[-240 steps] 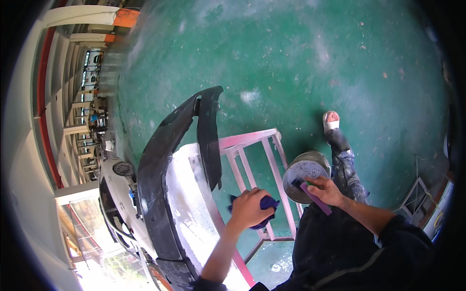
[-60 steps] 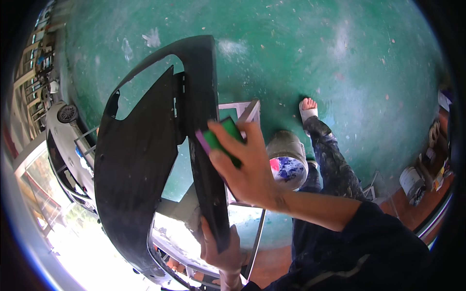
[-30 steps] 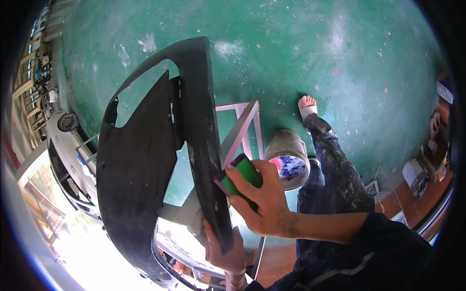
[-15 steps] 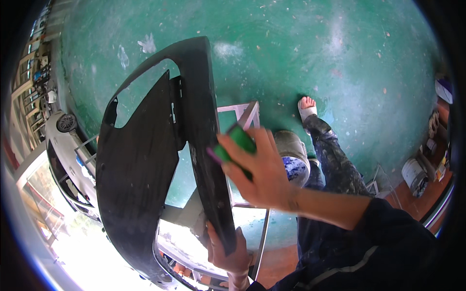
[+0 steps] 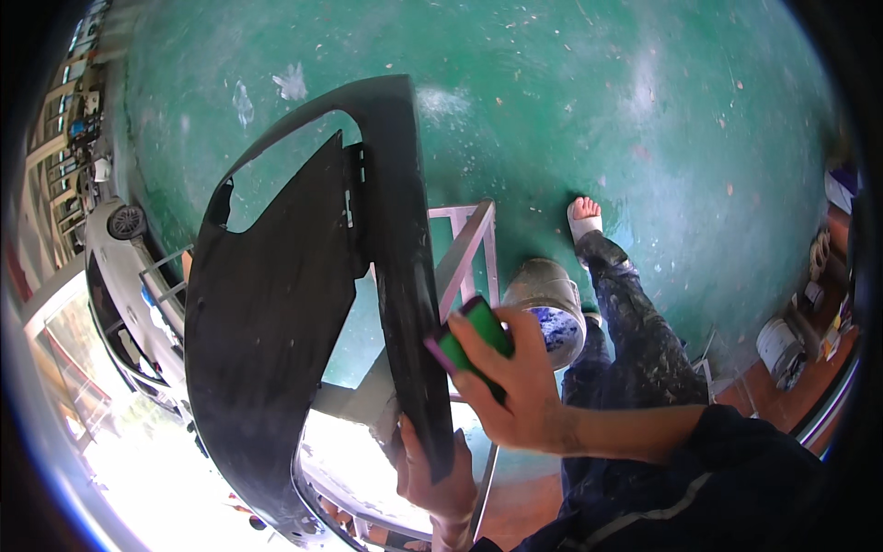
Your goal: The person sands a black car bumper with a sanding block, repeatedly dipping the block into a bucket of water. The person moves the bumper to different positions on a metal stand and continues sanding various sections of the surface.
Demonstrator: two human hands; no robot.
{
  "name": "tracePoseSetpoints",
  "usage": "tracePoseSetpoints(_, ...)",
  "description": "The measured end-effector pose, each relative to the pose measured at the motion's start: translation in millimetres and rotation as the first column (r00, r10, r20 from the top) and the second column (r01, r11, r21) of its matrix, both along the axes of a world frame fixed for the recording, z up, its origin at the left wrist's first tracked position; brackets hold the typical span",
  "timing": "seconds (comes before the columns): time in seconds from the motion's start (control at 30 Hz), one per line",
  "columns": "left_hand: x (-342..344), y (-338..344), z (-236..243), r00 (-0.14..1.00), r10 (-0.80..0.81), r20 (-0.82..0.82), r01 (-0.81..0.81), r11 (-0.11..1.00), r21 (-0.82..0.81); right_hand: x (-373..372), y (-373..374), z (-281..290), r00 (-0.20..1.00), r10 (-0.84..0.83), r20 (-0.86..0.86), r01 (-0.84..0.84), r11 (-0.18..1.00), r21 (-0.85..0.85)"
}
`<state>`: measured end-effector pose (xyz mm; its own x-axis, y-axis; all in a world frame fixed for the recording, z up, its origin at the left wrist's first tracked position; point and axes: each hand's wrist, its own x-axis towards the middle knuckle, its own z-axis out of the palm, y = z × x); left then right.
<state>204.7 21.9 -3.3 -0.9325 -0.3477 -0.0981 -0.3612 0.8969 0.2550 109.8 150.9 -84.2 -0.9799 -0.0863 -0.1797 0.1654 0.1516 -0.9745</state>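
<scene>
A large dark car body panel [image 5: 267, 304] with a curved outline and an opening near its far end stands at the left. Its long narrow edge strip faces me. My left hand [image 5: 438, 474] grips the near end of that strip, thumb on one side and fingers on the other. In my right hand [image 5: 515, 386] is a green sanding block [image 5: 485, 336] with a purple edge and a dark side. The fingers wrap round the block, its purple edge touching or very close to the strip about halfway along.
A metal stand [image 5: 460, 267] supports the panel. Beside my legs is a bucket [image 5: 543, 290] with bluish-white, foamy contents. A white car [image 5: 138, 285] is at the far left, and another white bucket [image 5: 777, 345] at the right. My sandalled foot [image 5: 585, 216] rests on the green floor [image 5: 662, 120].
My right hand has brought the sanding block along the strip toward me and slightly right. The left hand keeps its grip. The panel appears shifted a little to the right in view.
</scene>
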Motion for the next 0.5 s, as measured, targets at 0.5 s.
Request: tracePoseSetpoints(0.5, -8.7, 12.7, 1.2, 0.998, -0.046, -0.034, 0.050, 0.991, 0.125, -64.5, -4.1, -51.5, 0.992, -0.121, -0.035, 0.124, 0.986, 0.110)
